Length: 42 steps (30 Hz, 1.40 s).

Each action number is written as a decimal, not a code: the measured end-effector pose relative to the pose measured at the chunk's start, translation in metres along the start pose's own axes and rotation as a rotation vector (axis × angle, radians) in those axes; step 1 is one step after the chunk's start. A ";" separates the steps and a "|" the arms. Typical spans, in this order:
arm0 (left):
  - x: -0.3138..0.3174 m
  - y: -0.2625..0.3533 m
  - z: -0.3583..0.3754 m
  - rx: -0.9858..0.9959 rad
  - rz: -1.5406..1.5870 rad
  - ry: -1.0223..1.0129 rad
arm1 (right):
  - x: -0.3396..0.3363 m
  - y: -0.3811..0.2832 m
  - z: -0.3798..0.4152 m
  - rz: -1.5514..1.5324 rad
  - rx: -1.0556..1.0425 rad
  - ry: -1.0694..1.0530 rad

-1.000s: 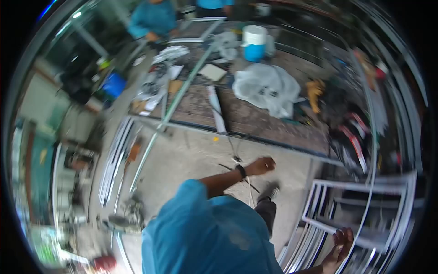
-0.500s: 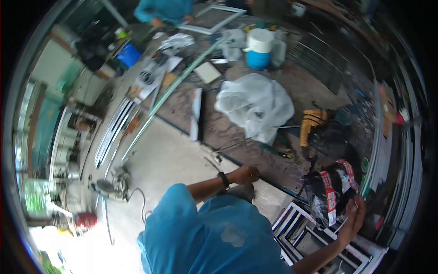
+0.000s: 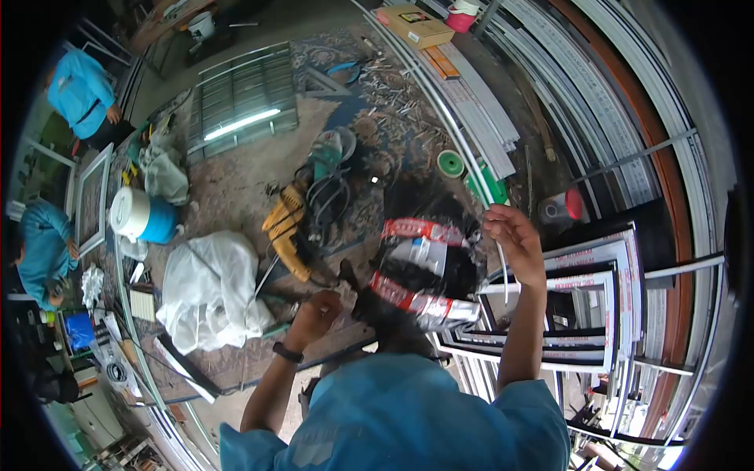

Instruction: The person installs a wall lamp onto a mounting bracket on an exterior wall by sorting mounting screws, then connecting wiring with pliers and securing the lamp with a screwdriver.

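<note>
My right hand [image 3: 514,243] is raised at the table's right side, its fingers curled around a long thin pale strip [image 3: 452,118]. The strip runs up to the far edge, and its near end pokes out below my hand. My left hand [image 3: 316,315] is closed over the near table edge; whatever it holds, if anything, is hidden. Between my hands lies a black plastic-wrapped bundle [image 3: 428,263] with red-and-white printed bands. A yellow power drill [image 3: 287,228] lies beyond my left hand, beside a white plastic bag [image 3: 208,290].
White-and-black frames [image 3: 581,314] stand at my right. Profiles [image 3: 471,102] and a cardboard box [image 3: 415,26] lie at the far right. A blue-and-white jug [image 3: 145,213] stands left, near a slatted panel [image 3: 247,102]. Two people in blue shirts [image 3: 78,90] are at the left.
My view has turned to the right, bringing the profile racks into sight. My right hand has risen with the strip. My left hand remains closed near the table edge.
</note>
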<state>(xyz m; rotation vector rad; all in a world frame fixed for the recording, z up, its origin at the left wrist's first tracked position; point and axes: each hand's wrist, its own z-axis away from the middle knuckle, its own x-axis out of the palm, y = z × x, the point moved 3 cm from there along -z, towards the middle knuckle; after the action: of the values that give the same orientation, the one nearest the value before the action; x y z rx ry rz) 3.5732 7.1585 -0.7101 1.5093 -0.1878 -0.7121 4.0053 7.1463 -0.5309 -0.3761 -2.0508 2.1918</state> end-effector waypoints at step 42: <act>0.054 0.009 -0.615 0.225 -0.611 0.529 | 0.022 0.205 -0.531 1.114 -0.382 -0.406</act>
<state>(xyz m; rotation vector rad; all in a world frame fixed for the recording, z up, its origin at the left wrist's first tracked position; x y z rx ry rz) 3.9467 7.6458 -0.7744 1.9406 0.6374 -0.7497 4.1384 7.6483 -0.7655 -1.5449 -2.9563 2.4613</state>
